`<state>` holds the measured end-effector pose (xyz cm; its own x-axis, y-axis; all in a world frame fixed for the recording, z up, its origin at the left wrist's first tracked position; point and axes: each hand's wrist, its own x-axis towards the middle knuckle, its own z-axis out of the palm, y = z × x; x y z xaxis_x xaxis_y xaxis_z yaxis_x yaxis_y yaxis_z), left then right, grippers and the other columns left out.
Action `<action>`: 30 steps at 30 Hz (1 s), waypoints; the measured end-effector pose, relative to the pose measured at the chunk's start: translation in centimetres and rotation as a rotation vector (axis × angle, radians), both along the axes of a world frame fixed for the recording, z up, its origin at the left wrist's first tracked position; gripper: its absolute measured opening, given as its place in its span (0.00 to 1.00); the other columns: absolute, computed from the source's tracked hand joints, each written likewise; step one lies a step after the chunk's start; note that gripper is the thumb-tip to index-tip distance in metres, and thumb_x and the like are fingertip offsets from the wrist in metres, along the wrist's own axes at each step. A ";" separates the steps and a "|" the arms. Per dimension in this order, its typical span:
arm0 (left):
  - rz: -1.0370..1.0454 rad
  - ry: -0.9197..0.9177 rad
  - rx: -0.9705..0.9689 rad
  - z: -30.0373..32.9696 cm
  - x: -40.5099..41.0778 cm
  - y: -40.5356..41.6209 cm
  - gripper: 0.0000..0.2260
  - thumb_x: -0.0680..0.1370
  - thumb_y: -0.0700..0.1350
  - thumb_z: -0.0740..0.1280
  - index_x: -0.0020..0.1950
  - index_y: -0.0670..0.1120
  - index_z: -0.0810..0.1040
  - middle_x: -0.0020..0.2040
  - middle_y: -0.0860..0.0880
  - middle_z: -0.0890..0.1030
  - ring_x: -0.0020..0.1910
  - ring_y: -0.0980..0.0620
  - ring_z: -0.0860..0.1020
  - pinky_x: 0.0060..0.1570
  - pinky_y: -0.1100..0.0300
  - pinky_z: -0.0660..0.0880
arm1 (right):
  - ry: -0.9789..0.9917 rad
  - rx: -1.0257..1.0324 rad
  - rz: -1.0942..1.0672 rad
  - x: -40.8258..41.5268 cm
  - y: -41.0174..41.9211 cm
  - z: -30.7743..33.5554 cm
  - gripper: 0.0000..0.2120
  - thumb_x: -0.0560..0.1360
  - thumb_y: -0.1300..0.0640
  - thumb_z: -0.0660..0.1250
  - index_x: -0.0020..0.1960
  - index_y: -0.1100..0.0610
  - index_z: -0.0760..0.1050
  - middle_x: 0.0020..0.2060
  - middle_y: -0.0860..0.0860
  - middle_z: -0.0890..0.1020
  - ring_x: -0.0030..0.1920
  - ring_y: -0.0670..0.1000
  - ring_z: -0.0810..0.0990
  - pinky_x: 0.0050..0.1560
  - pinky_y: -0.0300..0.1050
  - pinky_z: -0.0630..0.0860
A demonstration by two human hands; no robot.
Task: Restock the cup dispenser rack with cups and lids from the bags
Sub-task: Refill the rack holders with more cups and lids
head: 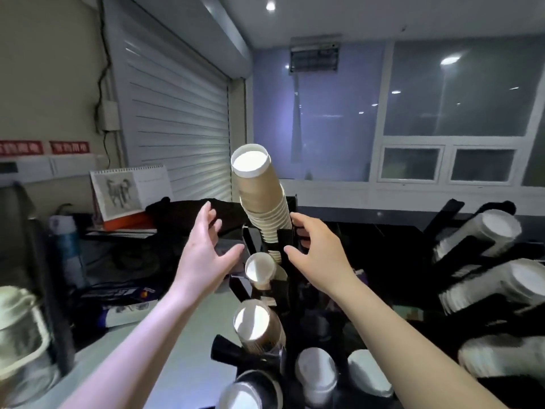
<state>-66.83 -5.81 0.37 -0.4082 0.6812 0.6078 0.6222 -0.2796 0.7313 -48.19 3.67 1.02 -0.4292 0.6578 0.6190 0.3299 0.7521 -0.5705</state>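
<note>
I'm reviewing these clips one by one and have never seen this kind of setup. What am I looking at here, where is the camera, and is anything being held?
There is no machine here: a person works with bare hands, and the single wide-angle picture comes from a camera worn on their head, looking forward and down. In the middle stands a black cup dispenser rack. A tall stack of brown paper cups leans out of its top slot, with shorter cup stacks in the slots below. The left hand is open beside the rack and holds nothing. The right hand is at the rack's edge under the tall stack; whether it grips the rack is unclear. More stacks in dark holders sit at right, a desk calendar at left.
</note>
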 end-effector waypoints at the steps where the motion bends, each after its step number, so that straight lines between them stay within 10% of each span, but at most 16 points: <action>1: -0.045 -0.054 -0.012 0.4 -0.9 1.2 0.42 0.72 0.40 0.73 0.78 0.50 0.50 0.73 0.47 0.65 0.64 0.58 0.71 0.59 0.68 0.70 | 0.048 -0.026 -0.003 -0.9 0.9 0.2 0.30 0.72 0.58 0.70 0.72 0.49 0.65 0.60 0.41 0.76 0.57 0.40 0.75 0.63 0.42 0.73; 7: -0.186 -0.137 -0.079 1.8 -4.4 7.3 0.43 0.68 0.44 0.77 0.76 0.53 0.56 0.68 0.50 0.72 0.60 0.56 0.76 0.53 0.65 0.75 | 0.089 -0.171 -0.005 -4.7 5.5 2.5 0.42 0.69 0.50 0.75 0.76 0.53 0.58 0.66 0.49 0.74 0.62 0.48 0.75 0.64 0.51 0.73; 10: -0.285 -0.078 -0.136 2.2 -4.8 9.5 0.37 0.64 0.48 0.77 0.70 0.53 0.67 0.62 0.54 0.77 0.59 0.57 0.77 0.58 0.57 0.75 | -0.018 -0.110 -0.049 -5.9 6.6 2.9 0.29 0.69 0.52 0.74 0.67 0.53 0.68 0.61 0.53 0.76 0.61 0.53 0.75 0.60 0.52 0.74; 17: -0.376 0.039 -0.138 1.6 -4.7 12.6 0.26 0.63 0.44 0.77 0.57 0.58 0.74 0.52 0.61 0.82 0.51 0.64 0.79 0.42 0.72 0.73 | -0.039 -0.118 -0.154 -7.7 7.6 1.0 0.35 0.71 0.58 0.70 0.72 0.45 0.57 0.60 0.52 0.76 0.59 0.55 0.76 0.58 0.53 0.76; 24: -0.392 0.055 -0.188 1.4 -5.6 13.8 0.34 0.59 0.53 0.79 0.63 0.58 0.72 0.57 0.58 0.80 0.57 0.58 0.78 0.57 0.50 0.75 | -0.070 -0.165 -0.284 -8.0 7.8 0.8 0.34 0.70 0.54 0.69 0.69 0.42 0.55 0.53 0.50 0.80 0.52 0.56 0.79 0.51 0.53 0.78; 30: -0.311 0.165 -0.277 2.1 -6.1 14.1 0.36 0.56 0.62 0.74 0.62 0.61 0.69 0.54 0.63 0.79 0.55 0.59 0.77 0.56 0.53 0.75 | -0.195 -0.147 -0.346 -7.9 7.4 1.5 0.40 0.67 0.48 0.74 0.71 0.47 0.55 0.59 0.51 0.78 0.56 0.58 0.77 0.51 0.51 0.76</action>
<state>-72.90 8.27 2.47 -0.0715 0.9025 0.4247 0.6538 -0.2791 0.7033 -56.07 11.05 2.54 -0.2669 0.8589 0.4371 0.6609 0.4932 -0.5656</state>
